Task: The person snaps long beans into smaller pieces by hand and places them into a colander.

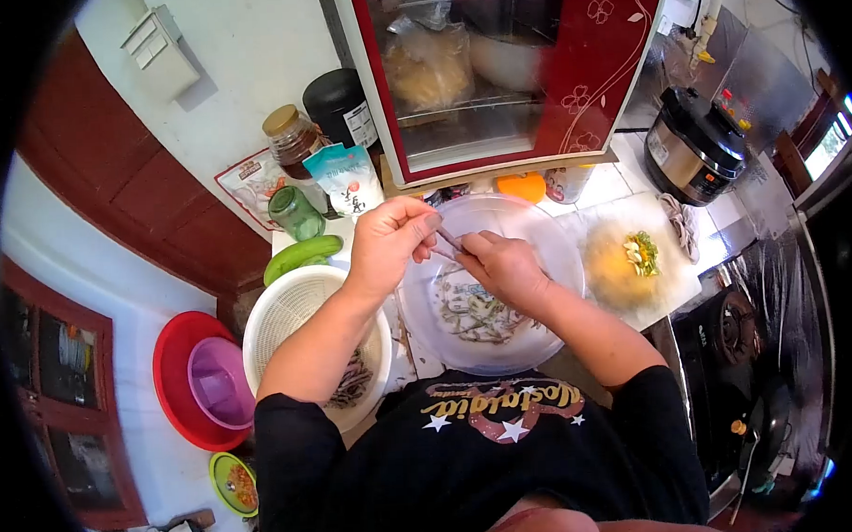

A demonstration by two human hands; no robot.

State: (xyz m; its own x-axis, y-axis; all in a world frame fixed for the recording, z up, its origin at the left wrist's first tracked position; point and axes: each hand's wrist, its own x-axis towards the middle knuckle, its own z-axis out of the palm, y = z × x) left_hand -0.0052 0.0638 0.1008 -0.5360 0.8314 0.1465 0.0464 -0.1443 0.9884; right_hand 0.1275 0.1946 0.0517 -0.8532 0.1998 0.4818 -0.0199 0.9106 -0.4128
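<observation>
Over a translucent plastic basin, my left hand and my right hand both pinch a thin purplish-brown strip, which looks like a bean pod. My left fingers grip its upper end and my right fingers its lower end. Inside the basin lies a spread of thin greenish-grey and brown pieces. A white colander stands to the left, partly behind my left forearm. Purplish-brown strips are heaped in its lower part.
On the right, a cutting board carries chopped green and pale pieces, near an electric pressure cooker. Green gourds, a green glass jar and bags stand at the back left. A red cabinet rises behind. Red and purple basins sit lower left.
</observation>
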